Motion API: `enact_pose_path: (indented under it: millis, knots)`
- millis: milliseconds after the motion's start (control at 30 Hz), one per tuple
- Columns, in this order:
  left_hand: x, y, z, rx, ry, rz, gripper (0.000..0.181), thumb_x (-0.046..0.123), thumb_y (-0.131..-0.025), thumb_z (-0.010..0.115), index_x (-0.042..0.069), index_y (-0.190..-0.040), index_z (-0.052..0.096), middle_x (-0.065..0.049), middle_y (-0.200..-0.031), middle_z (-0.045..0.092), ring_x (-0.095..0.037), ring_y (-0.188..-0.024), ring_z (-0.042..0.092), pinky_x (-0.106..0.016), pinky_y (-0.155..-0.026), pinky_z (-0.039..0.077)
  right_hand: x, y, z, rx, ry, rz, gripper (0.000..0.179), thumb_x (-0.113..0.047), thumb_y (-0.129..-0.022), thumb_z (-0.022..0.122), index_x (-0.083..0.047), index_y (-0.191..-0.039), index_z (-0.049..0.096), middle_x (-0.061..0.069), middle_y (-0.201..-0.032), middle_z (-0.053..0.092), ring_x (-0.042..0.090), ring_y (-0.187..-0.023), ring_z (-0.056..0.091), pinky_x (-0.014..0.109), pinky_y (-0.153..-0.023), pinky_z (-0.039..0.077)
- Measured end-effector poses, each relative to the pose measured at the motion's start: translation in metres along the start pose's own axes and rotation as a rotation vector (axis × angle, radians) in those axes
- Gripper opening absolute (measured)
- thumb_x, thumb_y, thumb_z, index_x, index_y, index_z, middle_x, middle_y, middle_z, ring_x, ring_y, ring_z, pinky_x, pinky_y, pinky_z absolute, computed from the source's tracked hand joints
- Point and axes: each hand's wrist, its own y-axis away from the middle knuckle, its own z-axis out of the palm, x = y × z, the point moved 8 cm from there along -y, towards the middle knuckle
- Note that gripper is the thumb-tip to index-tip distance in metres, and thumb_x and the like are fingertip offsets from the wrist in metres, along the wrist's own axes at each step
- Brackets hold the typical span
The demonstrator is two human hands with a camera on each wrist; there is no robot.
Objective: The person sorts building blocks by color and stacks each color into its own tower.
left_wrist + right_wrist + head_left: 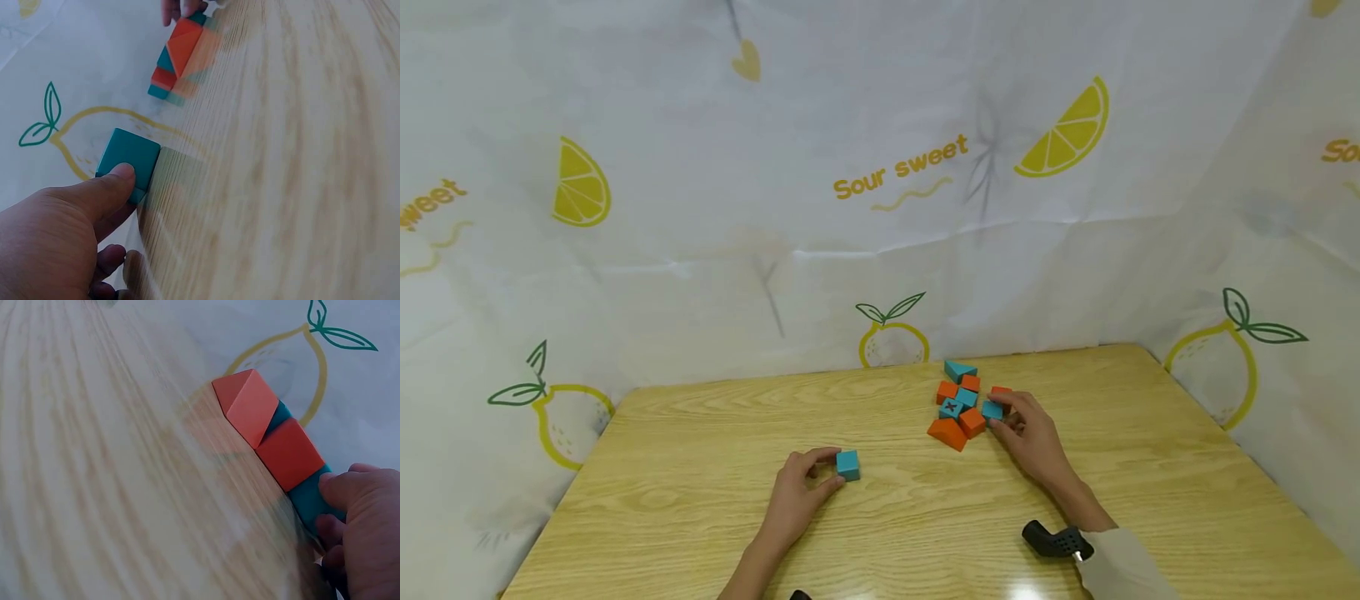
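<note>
My left hand [795, 493] pinches a blue cube [847, 465] between thumb and fingers on the wooden table, left of the other blocks. In the left wrist view the thumb lies against one face of that cube [130, 156]. On the right, my right hand [1033, 437] holds a second blue cube [992, 412] at the right side of a block cluster. An orange cube [290, 454] sits right beside it in the right wrist view, with an orange triangular block [247, 406] farther along. Another orange block [1002, 391] is partly hidden behind the right fingers.
The cluster also holds a blue triangular block [959, 371] at the back, a blue cube marked with an X [951, 408] and several orange and blue blocks. A white lemon-print cloth [722, 308] hangs behind the wooden table [700, 442].
</note>
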Motion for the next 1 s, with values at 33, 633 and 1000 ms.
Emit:
enact_pose_path:
  millis: [33,633,1000]
  knots:
    - [0.000,0.000,0.000,-0.001,0.000,0.002,0.039,0.022,-0.081,0.076,0.017,-0.119,0.067,0.008,-0.104,0.063,-0.017,-0.082,0.041,-0.029,-0.072,0.038,0.000,0.000,0.000,0.000,-0.002,0.000,0.040,0.006,-0.082,0.071,-0.001,-0.121,0.062,0.015,-0.106,0.055,0.014,-0.070,0.053,0.025,-0.059,0.047]
    - [0.000,0.001,0.001,0.002,0.007,0.011,0.038,0.022,-0.081,0.076,0.019,-0.118,0.067,0.010,-0.105,0.065,-0.016,-0.083,0.042,-0.030,-0.073,0.039,0.001,0.019,-0.010,0.019,0.054,0.168,0.037,-0.004,-0.084,0.074,0.002,-0.118,0.061,0.012,-0.095,0.057,0.018,-0.073,0.056,0.024,-0.059,0.046]
    - [0.000,0.000,0.000,0.000,-0.003,0.008,0.038,0.022,-0.081,0.076,0.018,-0.118,0.067,0.009,-0.105,0.065,-0.017,-0.082,0.043,-0.031,-0.074,0.039,0.000,0.017,-0.010,0.023,0.055,0.173,0.034,-0.005,-0.086,0.072,0.001,-0.118,0.062,0.010,-0.095,0.058,0.020,-0.076,0.058,0.026,-0.063,0.048]
